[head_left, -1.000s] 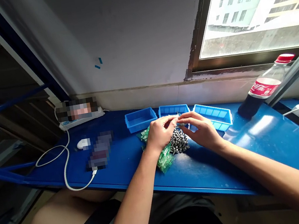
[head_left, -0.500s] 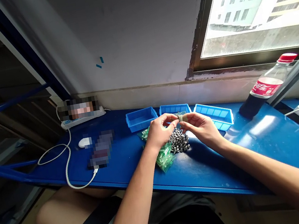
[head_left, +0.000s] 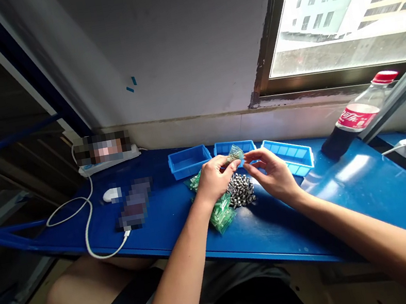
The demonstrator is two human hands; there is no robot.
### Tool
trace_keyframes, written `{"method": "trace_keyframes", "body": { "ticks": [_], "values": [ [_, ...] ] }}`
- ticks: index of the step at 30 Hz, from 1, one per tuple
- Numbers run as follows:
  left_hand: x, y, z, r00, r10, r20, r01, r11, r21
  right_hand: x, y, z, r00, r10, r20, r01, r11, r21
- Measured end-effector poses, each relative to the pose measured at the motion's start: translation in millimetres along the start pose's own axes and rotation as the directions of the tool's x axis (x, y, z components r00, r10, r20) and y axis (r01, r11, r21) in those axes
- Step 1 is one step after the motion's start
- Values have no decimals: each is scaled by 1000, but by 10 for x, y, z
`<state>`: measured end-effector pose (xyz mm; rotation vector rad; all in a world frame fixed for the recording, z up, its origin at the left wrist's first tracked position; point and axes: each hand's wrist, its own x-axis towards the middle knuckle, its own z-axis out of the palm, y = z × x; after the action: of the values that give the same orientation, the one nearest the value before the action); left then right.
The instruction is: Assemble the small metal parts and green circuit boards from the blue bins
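Between the thumb and fingers of my left hand is a small clear plastic bag, tilted, with something pale inside that I cannot make out. My right hand meets the bag's right edge with thumb and forefinger in a loose pinch; the fingertips are too small to see exactly. Below both hands lies a heap of small shiny metal parts. Green-tinted plastic bags are piled against its left side, partly hidden by my left hand and wrist.
Behind my hands stand a left blue tray, a middle blue tray and a right blue tray. A cola bottle leans or stands at the right. A blurred phone-like object with a white cable lies left.
The small bag has tipped up and shifted slightly left in my left hand. My right fingers have loosened and spread a little at its edge. The view has moved slightly.
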<state>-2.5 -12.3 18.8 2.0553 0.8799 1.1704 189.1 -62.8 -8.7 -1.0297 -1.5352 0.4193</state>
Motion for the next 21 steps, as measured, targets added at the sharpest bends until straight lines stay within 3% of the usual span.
{"method": "trace_keyframes", "body": {
  "ticks": [2, 7, 12, 15, 17, 21],
  "values": [
    [-2, 5, -6, 999, -36, 20, 37, 999, -37, 0, 33, -10, 998, 61, -12, -60, 997, 47],
    [-24, 25, 5, 995, -85, 61, 91, 988, -122, 27, 91, -41, 981, 177, 85, -189, 967, 172],
    [-21, -9, 19, 998, -66, 0, 66, 997, -49, 54, 67, -37, 962, 261, 78, -272, 930, 246],
    [-6, -26, 17, 996, 13, -90, -8, 998, 63, 62, 48, -50, 962, 272, -32, -259, 941, 219],
    [-1, -19, 15, 994, 48, -95, -39, 995, 91, 61, 48, -60, 965, 254, -66, -234, 947, 219],
    [-4, 12, 15, 997, 68, 21, -69, 997, 23, 33, 72, -50, 986, 163, 40, -168, 959, 229]
  ]
}}
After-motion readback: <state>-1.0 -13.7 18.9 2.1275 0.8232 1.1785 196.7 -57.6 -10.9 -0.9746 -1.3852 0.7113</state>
